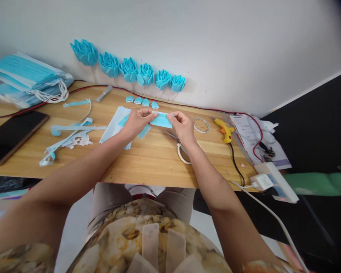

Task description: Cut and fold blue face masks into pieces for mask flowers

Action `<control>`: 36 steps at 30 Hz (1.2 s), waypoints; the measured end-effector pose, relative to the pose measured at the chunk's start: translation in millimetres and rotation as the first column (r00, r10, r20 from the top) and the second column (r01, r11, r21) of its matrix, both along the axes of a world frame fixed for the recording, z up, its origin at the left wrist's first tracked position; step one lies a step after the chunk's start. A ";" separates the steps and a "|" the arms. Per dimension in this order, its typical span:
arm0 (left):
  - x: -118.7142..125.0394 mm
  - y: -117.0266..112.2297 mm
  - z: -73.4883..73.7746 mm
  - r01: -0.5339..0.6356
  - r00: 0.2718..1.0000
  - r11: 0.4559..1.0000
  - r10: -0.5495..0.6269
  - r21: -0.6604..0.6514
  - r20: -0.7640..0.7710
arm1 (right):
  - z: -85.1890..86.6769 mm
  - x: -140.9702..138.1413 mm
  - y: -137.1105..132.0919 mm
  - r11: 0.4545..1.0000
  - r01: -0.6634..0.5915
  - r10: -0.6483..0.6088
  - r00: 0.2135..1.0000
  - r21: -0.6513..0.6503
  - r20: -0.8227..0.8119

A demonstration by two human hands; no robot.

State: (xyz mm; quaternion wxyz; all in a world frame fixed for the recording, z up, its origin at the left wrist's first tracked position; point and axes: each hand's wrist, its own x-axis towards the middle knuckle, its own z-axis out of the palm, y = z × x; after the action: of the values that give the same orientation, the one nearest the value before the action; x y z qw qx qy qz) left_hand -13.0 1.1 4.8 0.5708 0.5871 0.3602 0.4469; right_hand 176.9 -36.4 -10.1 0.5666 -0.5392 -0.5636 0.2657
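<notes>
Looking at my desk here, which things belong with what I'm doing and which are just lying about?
Likely belonging:
blue piece, held by left hand and right hand
folded pieces
scissors
glue gun
blue flowers
face masks

Probably just lying about:
phone
papers
scraps

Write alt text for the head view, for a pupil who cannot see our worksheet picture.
A person's left hand and right hand hold a small blue piece of material by its ends over a wooden table. Six blue flowers stand in a row along the wall; blue face masks lie stacked at left, a yellow glue gun at right.
</notes>
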 end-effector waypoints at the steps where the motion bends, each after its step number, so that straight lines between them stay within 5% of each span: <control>1: 0.2 0.9 -1.5 0.000 1.000 1.000 0.000 0.005 0.001 | 0.3 0.0 -0.5 1.000 0.007 -0.007 1.000 0.003 0.020; 5: 0.7 4.1 -4.7 -0.035 0.997 0.986 0.047 0.161 -0.067 | 3.1 -2.1 -4.4 1.000 -0.008 0.005 0.993 0.027 0.120; 11: -0.3 1.2 -0.2 0.045 0.948 0.887 0.108 0.460 -0.300 | 9.2 -9.0 -10.8 0.991 -0.072 0.029 0.940 0.115 0.339; 16: 0.7 0.1 -0.4 -0.002 0.996 0.965 0.026 0.260 -0.090 | 10.2 -9.3 -10.6 0.990 -0.122 0.100 0.965 0.076 0.241; 21: 0.6 1.2 -4.0 0.095 0.989 0.995 -0.095 0.010 0.109 | 7.6 -7.2 -9.3 0.986 -0.159 0.143 0.965 0.058 0.220; 28: -1.4 10.2 -10.0 0.039 0.991 0.996 -0.029 -0.075 0.128 | 5.3 -1.6 -4.4 0.988 -0.101 0.072 0.971 0.116 0.228; 36: -1.7 8.1 -4.7 -0.010 1.000 1.000 0.010 0.007 0.009 | 5.3 -1.7 -5.2 0.985 -0.057 -0.005 0.933 0.164 0.359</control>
State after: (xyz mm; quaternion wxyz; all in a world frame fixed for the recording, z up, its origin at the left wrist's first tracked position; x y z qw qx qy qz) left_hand -14.7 9.3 0.1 0.5680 0.5856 0.3589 0.4535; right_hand 175.2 -41.6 -4.8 0.4953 -0.5201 -0.6853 0.1209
